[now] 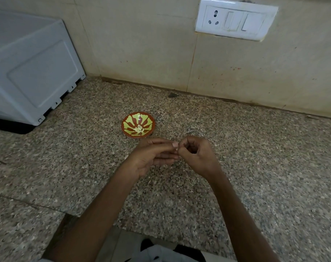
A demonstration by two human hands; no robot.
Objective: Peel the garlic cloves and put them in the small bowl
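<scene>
A small red bowl with a yellow-green leaf pattern stands on the speckled granite counter. Several peeled garlic cloves lie at its bottom. Just in front of the bowl my two hands meet above the counter. My left hand pinches a small garlic clove between thumb and fingertips. My right hand has its fingers curled and pinches the same clove from the right. Most of the clove is hidden by the fingertips.
A white appliance stands at the back left on the counter. A tiled wall with a white socket and switch plate runs behind. The counter's front edge is near my body.
</scene>
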